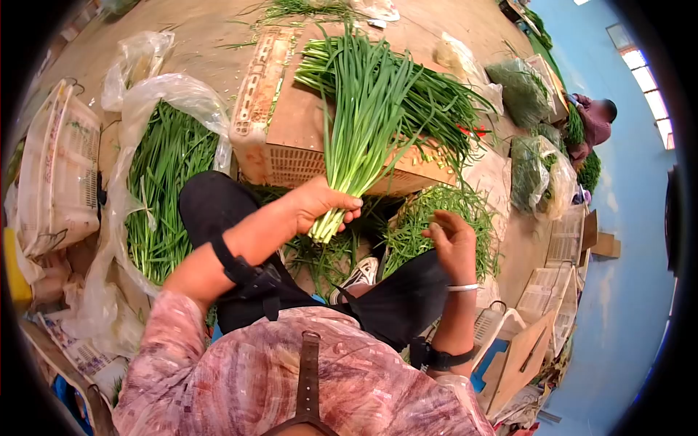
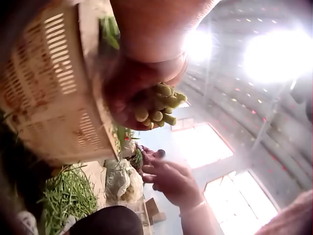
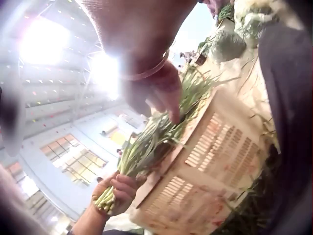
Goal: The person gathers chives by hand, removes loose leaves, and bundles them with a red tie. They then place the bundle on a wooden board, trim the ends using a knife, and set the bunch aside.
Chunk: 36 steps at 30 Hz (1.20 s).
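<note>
In the head view my left hand (image 1: 325,206) grips a bunch of long green stalks (image 1: 363,116) near its pale cut ends, the leaves fanning away over the crate. The left wrist view shows the cut ends (image 2: 159,110) poking out of my left fist (image 2: 132,98). My right hand (image 1: 452,243) is raised at the right of the bunch, fingers loosely bent, touching nothing. A second pile of stalks (image 1: 436,98) lies on the board (image 1: 291,131) over the upturned crate (image 1: 291,166), partly behind the held bunch.
A plastic-lined container of stalks (image 1: 171,174) stands at my left. Loose trimmings (image 1: 436,218) lie between my knees and the crate. Filled bags (image 1: 523,91), white crates (image 1: 542,291) and another person (image 1: 595,123) are along the right side by a blue wall (image 1: 618,218).
</note>
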### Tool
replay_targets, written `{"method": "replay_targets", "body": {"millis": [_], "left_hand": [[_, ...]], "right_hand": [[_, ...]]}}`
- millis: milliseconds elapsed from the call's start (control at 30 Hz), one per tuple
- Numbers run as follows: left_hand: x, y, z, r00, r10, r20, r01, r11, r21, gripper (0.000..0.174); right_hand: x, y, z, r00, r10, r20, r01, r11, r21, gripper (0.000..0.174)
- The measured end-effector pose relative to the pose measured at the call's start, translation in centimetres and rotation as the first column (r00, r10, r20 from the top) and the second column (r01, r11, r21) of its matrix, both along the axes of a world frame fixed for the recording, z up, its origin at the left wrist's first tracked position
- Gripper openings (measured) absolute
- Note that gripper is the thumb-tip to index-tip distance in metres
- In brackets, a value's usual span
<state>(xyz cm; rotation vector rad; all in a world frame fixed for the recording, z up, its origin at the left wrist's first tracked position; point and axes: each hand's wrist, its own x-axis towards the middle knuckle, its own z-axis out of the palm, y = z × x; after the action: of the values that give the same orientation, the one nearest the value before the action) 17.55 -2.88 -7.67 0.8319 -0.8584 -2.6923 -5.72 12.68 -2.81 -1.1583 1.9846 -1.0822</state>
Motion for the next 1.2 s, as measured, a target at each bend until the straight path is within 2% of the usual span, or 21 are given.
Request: {"method": "replay_targets", "body": {"millis": [67,100,167,233,300,333,433,500,533,600,633,700,733,767,833,900,967,1033,1100,1167,1200], "left_hand": [[1.8,0.1,4.5,0.997,-0.072,0.042,0.076,0.991,-0.108,0.012],[3.1,0.7,6.0,0.991,-0.114,0.063,0.123,0.98,-0.158,0.011],[7.0,1.8,5.5,0.957,-0.228,0.178,0.241,0.969,-0.056,0.013],[12.2,4.0,4.4,0.863,-0.27,0.427,0.268,0.961,0.066,0.011],[16.2,7.0,4.6,0.793,-0.344,0.503,0.209,0.929,0.305,0.017],[18.0,8.6,3.8,0.819,-0.347,0.457,0.163,0.904,0.396,0.021],[20.2,11.6,4.0,0.902,-0.281,0.328,0.103,0.878,0.468,0.016],[21.0,12.6,3.1,0.899,-0.249,0.362,0.046,0.873,0.485,0.016],[21.4,12.8,2.7,0.894,-0.219,0.39,-0.005,0.868,0.497,0.015],[21.8,12.5,2.9,0.894,-0.245,0.374,0.037,0.875,0.483,0.014],[22.2,12.3,3.1,0.893,-0.27,0.36,0.075,0.879,0.472,0.014],[23.1,11.8,4.0,0.89,-0.305,0.339,0.127,0.88,0.458,0.013],[23.8,11.5,4.9,0.883,-0.278,0.379,0.098,0.897,0.431,0.018],[24.4,11.4,5.5,0.873,-0.257,0.414,0.076,0.91,0.407,0.023],[25.0,11.4,5.4,0.873,-0.27,0.405,0.092,0.909,0.407,0.022],[25.6,11.8,5.0,0.86,-0.233,0.454,0.059,0.929,0.365,0.024],[25.6,12.0,4.5,0.893,-0.211,0.397,0.057,0.929,0.365,0.025],[26.0,12.5,4.0,0.919,-0.189,0.345,0.06,0.934,0.352,0.027],[26.4,12.6,3.5,0.922,-0.193,0.335,0.065,0.932,0.357,0.027],[26.8,12.6,2.8,0.92,-0.241,0.31,0.128,0.93,0.343,0.024],[27.1,12.5,2.4,0.912,-0.254,0.321,0.151,0.938,0.313,0.026]], "right_hand": [[4.9,-1.6,4.5,0.97,0.2,-0.141,-0.213,0.973,-0.084,0.028],[7.1,-2.0,6.4,0.938,0.347,-0.026,-0.344,0.914,-0.215,0.031],[8.8,-2.1,8.0,0.678,0.706,0.207,-0.638,0.704,-0.311,0.033],[11.5,-2.8,7.5,0.568,0.802,0.186,-0.768,0.598,-0.231,0.034],[13.4,-2.4,4.3,0.482,0.786,-0.387,-0.815,0.564,0.13,0.034],[14.5,-2.3,3.5,0.41,0.819,-0.402,-0.798,0.536,0.276,0.036],[18.4,-2.7,3.8,0.445,0.871,-0.209,-0.884,0.39,-0.257,0.049],[21.9,-3.8,4.4,0.423,0.839,-0.343,-0.86,0.253,-0.444,0.061],[23.4,-4.1,4.0,0.428,0.836,-0.343,-0.859,0.259,-0.442,0.061],[25.9,-4.7,2.8,0.222,0.896,-0.385,-0.896,0.032,-0.443,0.083],[26.6,-5.1,2.3,0.225,0.894,-0.387,-0.896,0.034,-0.442,0.083],[27.3,-5.7,0.9,-0.084,0.98,-0.181,-0.996,-0.082,0.019,0.101],[27.4,-5.9,-0.1,-0.108,0.986,-0.124,-0.993,-0.102,0.056,0.109],[27.4,-5.6,-0.8,-0.09,0.989,-0.115,-0.994,-0.083,0.065,0.109],[27.1,-5.2,-1.3,0.047,0.87,-0.491,-0.996,0.001,-0.093,0.107],[25.7,-5.3,-1.6,0.088,0.85,-0.519,-0.993,0.034,-0.111,0.099],[22.6,-6.1,-1.9,0.369,0.809,-0.458,-0.912,0.22,-0.346,0.088],[17.3,-7.4,-1.6,0.464,0.756,-0.461,-0.885,0.419,-0.203,0.082],[12.8,-7.5,-2.5,0.446,0.704,-0.552,-0.805,0.585,0.096,0.086],[10.2,-7.1,-4.7,0.295,0.773,-0.561,-0.765,0.543,0.346,0.069],[9.2,-6.6,-5.8,0.302,0.771,-0.56,-0.761,0.549,0.345,0.069]]}}
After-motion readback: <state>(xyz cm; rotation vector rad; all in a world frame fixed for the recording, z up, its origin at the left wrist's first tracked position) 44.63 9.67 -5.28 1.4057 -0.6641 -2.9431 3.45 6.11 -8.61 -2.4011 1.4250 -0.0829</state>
